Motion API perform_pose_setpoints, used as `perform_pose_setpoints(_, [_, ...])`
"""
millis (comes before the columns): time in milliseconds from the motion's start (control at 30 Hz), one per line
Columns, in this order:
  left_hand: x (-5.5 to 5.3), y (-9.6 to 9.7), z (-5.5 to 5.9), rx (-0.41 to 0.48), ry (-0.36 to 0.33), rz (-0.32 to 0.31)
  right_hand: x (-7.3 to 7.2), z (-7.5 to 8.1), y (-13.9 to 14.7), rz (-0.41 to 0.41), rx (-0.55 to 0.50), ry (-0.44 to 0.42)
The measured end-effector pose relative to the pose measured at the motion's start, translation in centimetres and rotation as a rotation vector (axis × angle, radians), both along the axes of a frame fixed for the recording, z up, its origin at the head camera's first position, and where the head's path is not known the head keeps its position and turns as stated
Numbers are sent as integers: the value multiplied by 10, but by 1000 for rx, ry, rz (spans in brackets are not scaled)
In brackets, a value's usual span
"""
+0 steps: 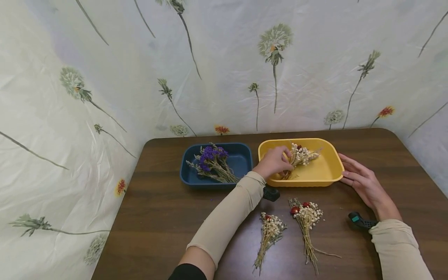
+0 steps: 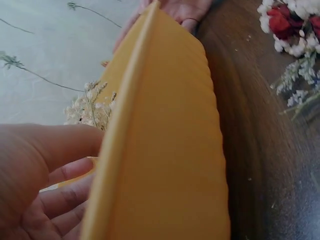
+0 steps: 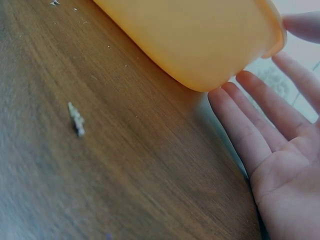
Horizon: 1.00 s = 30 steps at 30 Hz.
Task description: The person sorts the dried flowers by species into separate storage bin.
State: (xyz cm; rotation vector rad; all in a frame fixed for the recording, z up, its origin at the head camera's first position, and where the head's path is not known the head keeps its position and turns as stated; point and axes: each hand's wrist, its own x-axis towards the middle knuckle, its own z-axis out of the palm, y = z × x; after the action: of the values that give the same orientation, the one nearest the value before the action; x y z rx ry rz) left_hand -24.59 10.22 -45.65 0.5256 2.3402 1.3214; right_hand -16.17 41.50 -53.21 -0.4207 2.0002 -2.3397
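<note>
My left hand [image 1: 274, 160] reaches over the near rim into a yellow tray [image 1: 327, 171]. Its thumb and fingers pinch the stems of a small bunch of dried white flowers [image 1: 302, 154], which lies with its heads toward the middle of the tray. In the left wrist view the tray's wall [image 2: 165, 140] hides the fingertips and stems. At the tray's right end is my right hand [image 1: 365, 186], its fingers extended. The right wrist view shows its fingertips against the tray's outer wall [image 3: 200, 45], with the thumb at the rim.
Left of the yellow tray stands a blue tray [image 1: 246, 165] holding purple dried flowers [image 1: 211, 155]. Two bunches with white and red heads, a left one [image 1: 269, 233] and a right one [image 1: 307, 225], lie on the brown table [image 1: 157, 233]. A flower-printed cloth [image 1: 224, 58] hangs behind.
</note>
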Motion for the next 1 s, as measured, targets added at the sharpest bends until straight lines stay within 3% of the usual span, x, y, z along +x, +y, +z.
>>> perform_pose_setpoints(200, [1,4,-2,-109,41,-18,0,1,0,-8,6,-4])
perform_pose_setpoints(633, [1,7,-2,-200,64,-12,0,1,0,-15,16,-4])
perform_pose_setpoints(767, [2,4,1,-179,65,-20,0,1,0,-19,25,-9])
perform_pose_setpoints(1000, [5,-8,9,-69,65,-56,1,1,0,1,13,1])
